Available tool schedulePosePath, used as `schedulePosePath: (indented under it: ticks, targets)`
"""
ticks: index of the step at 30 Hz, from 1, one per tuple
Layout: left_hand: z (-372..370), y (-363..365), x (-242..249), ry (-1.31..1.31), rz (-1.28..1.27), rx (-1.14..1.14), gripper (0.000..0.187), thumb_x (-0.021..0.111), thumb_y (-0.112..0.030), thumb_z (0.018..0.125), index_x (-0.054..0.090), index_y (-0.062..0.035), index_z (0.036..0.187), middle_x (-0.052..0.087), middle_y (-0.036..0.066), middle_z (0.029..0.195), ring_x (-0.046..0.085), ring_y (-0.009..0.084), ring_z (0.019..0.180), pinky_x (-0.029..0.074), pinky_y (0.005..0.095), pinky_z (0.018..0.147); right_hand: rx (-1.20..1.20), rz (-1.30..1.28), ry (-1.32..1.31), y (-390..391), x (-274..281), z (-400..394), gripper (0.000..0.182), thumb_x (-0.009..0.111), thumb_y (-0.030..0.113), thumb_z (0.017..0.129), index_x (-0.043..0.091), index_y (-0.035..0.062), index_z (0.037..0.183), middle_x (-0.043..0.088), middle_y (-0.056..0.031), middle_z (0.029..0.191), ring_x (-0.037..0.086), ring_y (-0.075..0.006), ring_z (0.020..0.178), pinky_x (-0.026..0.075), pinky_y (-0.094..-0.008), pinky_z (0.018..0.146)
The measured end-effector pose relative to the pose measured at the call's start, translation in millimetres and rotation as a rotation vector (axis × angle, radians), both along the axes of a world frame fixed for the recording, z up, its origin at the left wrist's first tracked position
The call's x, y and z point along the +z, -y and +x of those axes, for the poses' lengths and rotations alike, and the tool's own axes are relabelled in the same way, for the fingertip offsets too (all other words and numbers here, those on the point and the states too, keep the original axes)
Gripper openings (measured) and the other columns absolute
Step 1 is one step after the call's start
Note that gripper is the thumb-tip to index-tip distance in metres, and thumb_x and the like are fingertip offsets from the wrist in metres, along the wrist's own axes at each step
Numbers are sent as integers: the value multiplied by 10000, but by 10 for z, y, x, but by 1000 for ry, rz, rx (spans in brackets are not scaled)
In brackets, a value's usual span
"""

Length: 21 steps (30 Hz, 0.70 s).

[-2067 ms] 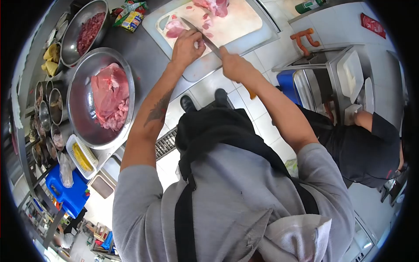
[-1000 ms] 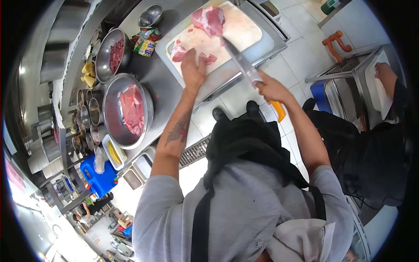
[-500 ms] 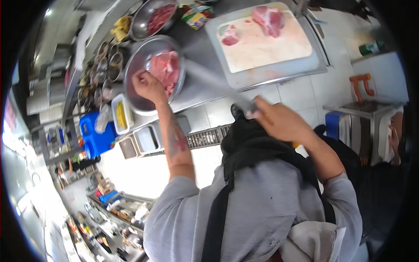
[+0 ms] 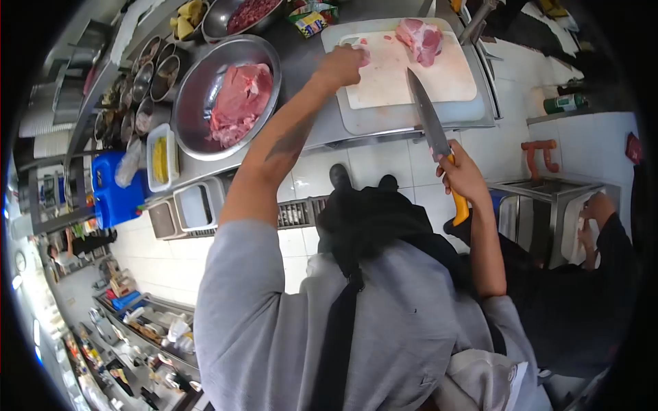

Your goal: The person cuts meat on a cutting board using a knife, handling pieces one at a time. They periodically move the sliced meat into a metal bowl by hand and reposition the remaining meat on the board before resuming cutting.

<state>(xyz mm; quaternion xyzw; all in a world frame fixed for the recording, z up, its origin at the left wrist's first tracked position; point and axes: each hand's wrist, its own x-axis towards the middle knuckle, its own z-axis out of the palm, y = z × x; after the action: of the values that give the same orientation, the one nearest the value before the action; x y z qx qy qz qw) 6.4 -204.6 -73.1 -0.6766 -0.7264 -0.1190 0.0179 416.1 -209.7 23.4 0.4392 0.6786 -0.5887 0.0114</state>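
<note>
My right hand [image 4: 464, 175] grips a kitchen knife [image 4: 430, 118] by its yellow handle, the long blade pointing up over the front edge of the cutting board [image 4: 384, 92]. My left hand [image 4: 340, 66] is at the left side of the board, fingers curled round a small piece of raw meat [image 4: 364, 55]; the hand hides part of it. Farther right on the board lies a bigger chunk of raw meat [image 4: 419, 42]. To the left, a metal bowl [image 4: 188, 96] holds a large slab of raw meat [image 4: 241, 96].
A second bowl [image 4: 214, 20] of cut meat stands behind, beside a colourful packet [image 4: 312, 24]. Several metal containers [image 4: 164, 75], a white tub [image 4: 152, 175] and a blue jerrycan [image 4: 113, 192] are at the left. Another person's dark sleeve [image 4: 613, 253] shows at the right.
My left hand has left the bowl and moved right to the small meat piece on the board. The knife in my right hand has swung from pointing left to pointing at the board.
</note>
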Motion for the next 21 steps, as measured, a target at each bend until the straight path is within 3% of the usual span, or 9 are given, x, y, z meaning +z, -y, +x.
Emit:
schedulePosePath:
  ticks: [3, 6, 9, 12, 13, 15, 18, 20, 21]
  targets:
    - [129, -136, -152, -92, 326, 130, 277, 698, -265, 897, 773, -116, 1118, 781, 159, 932, 759, 367, 908, 603, 459, 840, -75, -67, 17, 119, -101, 213, 240, 559, 188, 1083, 524, 42, 1269, 635, -99, 775, 542, -121, 469, 481, -302, 436]
    - [152, -302, 120, 289, 157, 300, 242, 694, -165, 847, 749, -76, 1065, 775, 157, 944, 756, 359, 895, 602, 485, 870, -95, -66, 10, 186, -153, 329, 239, 554, 179, 1085, 525, 40, 1277, 637, -92, 778, 543, -119, 470, 482, -301, 436]
    - [452, -135, 604, 574, 411, 230, 277, 781, -241, 830, 756, -98, 1066, 779, 155, 989, 753, 376, 923, 603, 473, 881, -90, -115, -9, 202, -197, 359, 260, 548, 165, 1084, 507, 35, 1305, 638, -90, 778, 544, -121, 469, 481, -300, 435]
    - [633, 20, 297, 178, 514, -31, 362, 807, -279, 860, 748, -123, 1182, 778, 128, 931, 758, 332, 873, 603, 440, 852, -122, -134, -22, 243, -196, 268, 227, 541, 172, 1083, 520, 81, 1290, 628, -67, 784, 531, -95, 467, 477, -279, 427]
    - [713, 132, 307, 187, 517, -30, 362, 807, -279, 860, 748, -123, 1182, 778, 128, 931, 758, 332, 873, 603, 440, 852, -123, -131, -47, 239, -219, 233, 269, 552, 173, 1081, 492, 38, 1306, 642, -101, 777, 553, -134, 469, 484, -313, 433]
    - [843, 357, 331, 518, -35, 215, 437, 821, -297, 851, 725, -92, 1225, 764, 141, 1019, 746, 326, 946, 595, 431, 901, -111, -88, 14, 233, -181, 146, 286, 561, 197, 1079, 480, 33, 1299, 651, -110, 788, 562, -137, 472, 488, -316, 436]
    - [706, 337, 256, 488, 122, 223, 468, 823, -296, 837, 716, -68, 1231, 733, 160, 1167, 710, 347, 1088, 564, 437, 971, -81, -5, 119, 159, -91, -33, 324, 572, 234, 1066, 442, 19, 1271, 660, -161, 766, 602, -181, 472, 496, -351, 436]
    - [721, 267, 80, 406, 262, 55, 509, 829, -295, 818, 686, -68, 1251, 703, 160, 1254, 665, 353, 1194, 535, 435, 1015, 13, 160, 260, 72, -36, -178, 288, 545, 200, 1052, 436, 20, 1248, 676, -248, 748, 683, -351, 554, 545, -487, 526]
    - [754, 231, 21, 375, 212, -14, 537, 831, -298, 813, 664, -72, 1271, 692, 164, 1265, 645, 355, 1222, 525, 438, 1028, 12, 162, 275, 28, -76, -231, 288, 545, 200, 1052, 436, 20, 1248, 676, -248, 748, 683, -351, 554, 545, -487, 526]
